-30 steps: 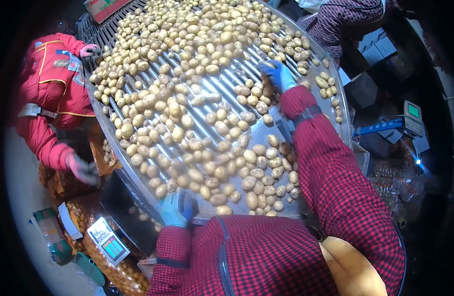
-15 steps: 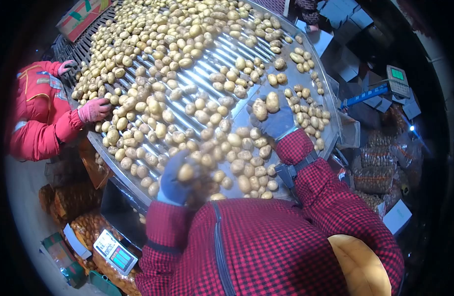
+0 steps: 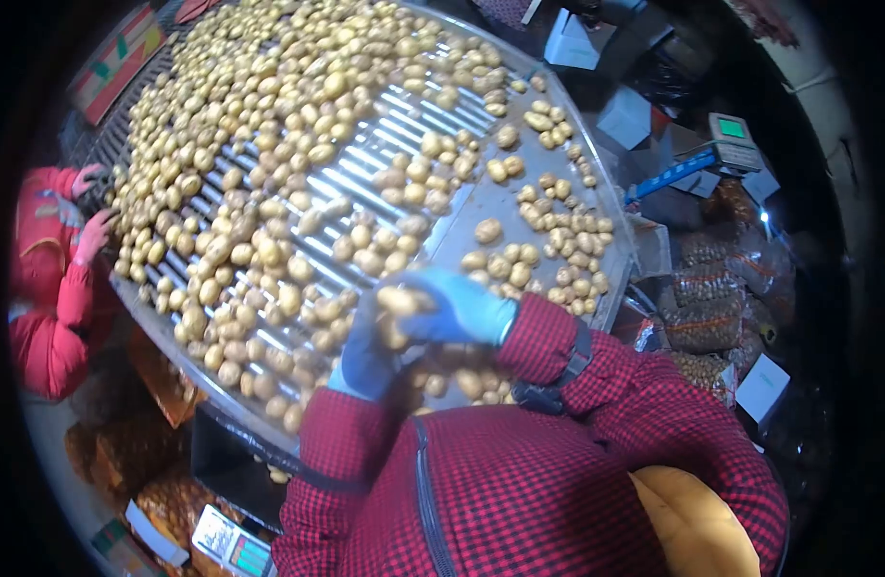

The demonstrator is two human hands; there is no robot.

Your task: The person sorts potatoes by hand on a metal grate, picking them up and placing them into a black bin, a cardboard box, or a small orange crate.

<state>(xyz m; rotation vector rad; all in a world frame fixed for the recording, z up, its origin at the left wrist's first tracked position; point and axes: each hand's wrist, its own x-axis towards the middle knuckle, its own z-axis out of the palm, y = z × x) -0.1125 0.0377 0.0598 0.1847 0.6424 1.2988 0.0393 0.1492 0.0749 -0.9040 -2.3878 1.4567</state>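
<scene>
Head view. Where are the hands?

Together, low in front of the chest. Left hand (image 3: pixel 362 351) and right hand (image 3: pixel 452 308), both in blue gloves, wrapped about some held potatoes (image 3: pixel 401 303). Blurred: can't tell the count, or which hand bears which.

What's changed?

Half a second ago they were apart, one potato in the left, two in the right, over by the bare metal. Since then the right has swung in to meet the left.

Meaning for the work?

My reading: both hands' potatoes are now gathered at one spot, and neither hand is spare.

Loose stock?

Loose potatoes (image 3: pixel 269 250) lie thick ahead and left of the hands, over metal bars (image 3: pixel 356 180). A smaller group (image 3: pixel 558 219) sits beyond the right hand on a metal sheet (image 3: pixel 457 231). More just under the hands, partly hidden.

Anyone near?

Co-worker (image 3: pixel 46 216) in red, well left of the hands, one pink glove (image 3: pixel 94 236) at the spread's edge. Scale (image 3: pixel 733 130) well off, beyond the right hand.
</scene>
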